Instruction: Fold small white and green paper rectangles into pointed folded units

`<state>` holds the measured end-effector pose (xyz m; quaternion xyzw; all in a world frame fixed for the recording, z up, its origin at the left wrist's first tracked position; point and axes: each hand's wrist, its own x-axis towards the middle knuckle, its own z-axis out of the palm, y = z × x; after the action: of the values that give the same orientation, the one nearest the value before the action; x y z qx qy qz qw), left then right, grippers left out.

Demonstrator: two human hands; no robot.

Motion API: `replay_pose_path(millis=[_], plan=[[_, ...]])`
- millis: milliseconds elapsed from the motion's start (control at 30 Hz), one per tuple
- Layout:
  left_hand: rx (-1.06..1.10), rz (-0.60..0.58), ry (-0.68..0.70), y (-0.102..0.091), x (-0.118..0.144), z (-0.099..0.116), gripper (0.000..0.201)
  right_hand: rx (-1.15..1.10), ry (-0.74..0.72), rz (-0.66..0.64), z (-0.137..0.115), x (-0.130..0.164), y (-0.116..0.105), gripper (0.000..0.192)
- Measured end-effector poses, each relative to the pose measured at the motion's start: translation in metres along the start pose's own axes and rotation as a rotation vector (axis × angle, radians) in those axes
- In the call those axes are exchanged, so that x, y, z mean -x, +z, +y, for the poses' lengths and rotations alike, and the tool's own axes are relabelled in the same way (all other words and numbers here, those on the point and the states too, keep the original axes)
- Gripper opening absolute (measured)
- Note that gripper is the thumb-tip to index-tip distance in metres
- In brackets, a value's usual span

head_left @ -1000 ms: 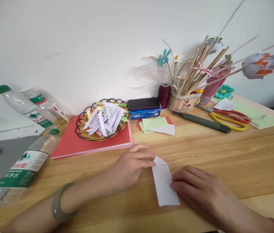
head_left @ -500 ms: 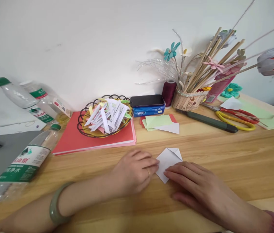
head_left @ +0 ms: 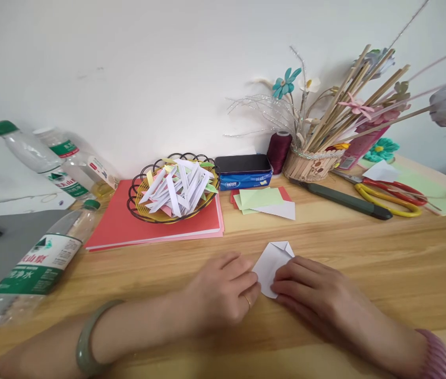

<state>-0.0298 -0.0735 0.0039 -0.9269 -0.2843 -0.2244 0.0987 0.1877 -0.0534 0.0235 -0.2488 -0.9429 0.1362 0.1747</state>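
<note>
Wooden table (head_left: 365,252) against a white wall (head_left: 148,63). Wire basket (head_left: 173,188) of paper strips on a red pad (head_left: 128,226), bottles off to the left. Left hand (head_left: 223,292) curled, fingertips pressing the white folded paper (head_left: 271,262). Right hand (head_left: 313,295) flat, fingers pinning the paper's other side down.

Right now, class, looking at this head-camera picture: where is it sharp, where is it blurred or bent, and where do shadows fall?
Head view: even, soft light; the hands on the white paper are fairly sharp, with faint shadows beneath; the bottle at the left edge looks smeared and stretched; the table edge bows from wide-angle distortion.
</note>
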Motion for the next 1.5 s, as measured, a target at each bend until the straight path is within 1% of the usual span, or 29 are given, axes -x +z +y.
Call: replay_pose_path(millis=[167,267,367,533,667,800,1000,1100,1200,1333,1400,1500], plan=[[-0.111,0.061,0.062,-0.006,0.003,0.010,0.024,-0.150,0.163,0.005,-0.001,-0.001,0.002,0.014],[-0.165,0.037,0.105,-0.011,0.003,0.016,0.024,-0.171,0.256,0.011,-0.003,-0.002,0.005,0.014],[-0.204,0.021,0.116,-0.012,0.004,0.020,0.024,-0.150,0.302,0.035,-0.005,-0.003,0.008,0.017],[-0.215,0.035,0.118,-0.009,0.005,0.021,0.022,-0.119,0.353,0.041,-0.007,-0.006,0.011,0.018],[-0.219,0.040,0.103,-0.009,0.004,0.021,0.019,-0.099,0.365,0.053,-0.007,-0.009,0.011,0.017],[-0.212,0.060,0.071,-0.008,0.004,0.023,0.022,-0.088,0.368,0.054,-0.007,-0.011,0.011,0.016],[-0.234,-0.007,0.059,-0.004,0.006,0.030,0.021,-0.086,0.376,0.059,-0.009,-0.011,0.011,0.016],[-0.251,0.026,0.050,-0.003,0.006,0.031,0.022,-0.066,0.374,0.057,-0.010,-0.011,0.012,0.018],[-0.262,0.042,0.025,-0.003,0.006,0.033,0.024,-0.025,0.345,0.086,-0.010,-0.011,0.015,0.019],[-0.318,-0.019,0.022,-0.001,0.008,0.036,0.024,0.001,0.308,0.135,-0.010,-0.012,0.016,0.019],[-0.337,-0.043,0.032,-0.001,0.009,0.037,0.024,-0.004,0.302,0.134,-0.010,-0.012,0.015,0.019],[-0.339,-0.044,0.027,-0.001,0.010,0.039,0.024,-0.004,0.305,0.124,-0.010,-0.012,0.014,0.018]])
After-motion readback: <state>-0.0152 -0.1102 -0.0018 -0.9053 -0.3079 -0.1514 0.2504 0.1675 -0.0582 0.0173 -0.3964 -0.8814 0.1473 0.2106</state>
